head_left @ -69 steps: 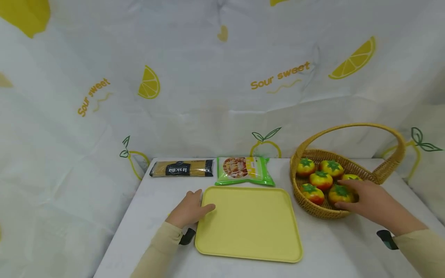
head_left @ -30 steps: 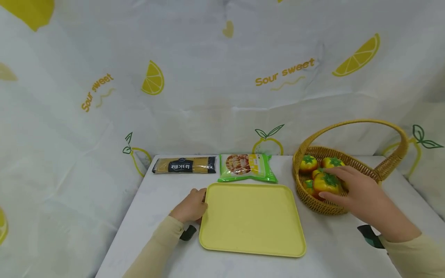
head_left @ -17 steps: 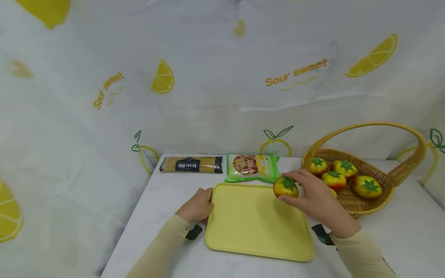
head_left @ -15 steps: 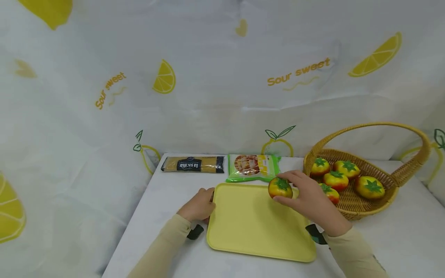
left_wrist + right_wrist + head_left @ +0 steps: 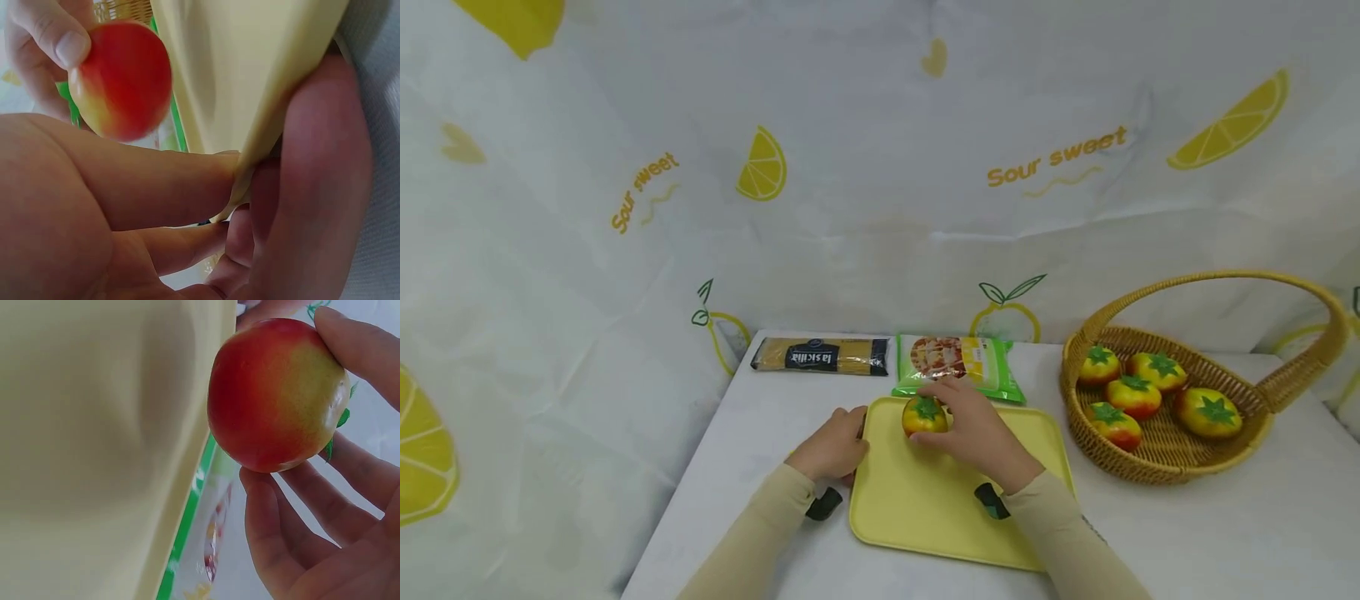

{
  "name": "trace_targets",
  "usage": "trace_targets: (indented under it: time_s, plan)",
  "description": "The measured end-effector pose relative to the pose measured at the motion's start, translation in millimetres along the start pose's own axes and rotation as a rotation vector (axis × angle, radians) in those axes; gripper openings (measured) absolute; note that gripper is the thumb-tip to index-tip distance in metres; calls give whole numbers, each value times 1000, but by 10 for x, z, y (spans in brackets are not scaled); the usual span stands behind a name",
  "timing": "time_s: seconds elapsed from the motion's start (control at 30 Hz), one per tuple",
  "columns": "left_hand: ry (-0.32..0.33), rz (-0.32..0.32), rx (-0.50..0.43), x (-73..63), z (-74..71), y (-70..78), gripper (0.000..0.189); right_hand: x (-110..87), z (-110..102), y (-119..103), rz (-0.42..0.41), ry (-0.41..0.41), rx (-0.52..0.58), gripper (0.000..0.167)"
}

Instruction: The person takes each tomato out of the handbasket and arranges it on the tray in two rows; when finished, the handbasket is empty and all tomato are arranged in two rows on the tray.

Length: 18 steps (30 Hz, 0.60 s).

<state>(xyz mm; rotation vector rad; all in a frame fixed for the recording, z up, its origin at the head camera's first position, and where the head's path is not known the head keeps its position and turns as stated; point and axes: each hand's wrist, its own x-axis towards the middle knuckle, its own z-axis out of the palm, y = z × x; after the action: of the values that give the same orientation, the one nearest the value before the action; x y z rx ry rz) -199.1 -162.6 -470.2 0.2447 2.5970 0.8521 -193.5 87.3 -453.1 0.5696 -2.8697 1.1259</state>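
Observation:
My right hand (image 5: 981, 435) pinches a red-and-yellow tomato (image 5: 923, 417) with a green star-shaped top, thumb on one side and fingertips on the other. In the right wrist view the tomato (image 5: 275, 397) hangs just above the yellow tray (image 5: 69, 450), which shows a soft shadow. My left hand (image 5: 830, 446) grips the left rim of the tray (image 5: 917, 500). The left wrist view shows its thumb (image 5: 162, 187) on top of the rim and fingers curled underneath.
To the right stands a wicker basket (image 5: 1157, 472) with a tall arched handle, holding several more tomatoes (image 5: 1133, 397). Behind the tray lie a pack of spaghetti (image 5: 820, 357) and a green-edged food bag (image 5: 955, 360). A lemon-printed cloth (image 5: 880, 183) hangs along the back.
My right hand has lifted a tomato out of the basket and carried it left, over the tray's far left part. My left hand has closed on the tray's left rim.

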Motion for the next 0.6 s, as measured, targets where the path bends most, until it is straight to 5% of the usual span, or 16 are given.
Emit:
trace_targets:
  time_s: [0.23, 0.6]
  plan:
    - [-20, -7, -56, -20, 24, -40, 58, 48, 251, -97, 48, -12, 20, 57]
    - [-15, 10, -76, -4, 20, -76, 57, 87, 366, -127, 11, -33, -20, 66]
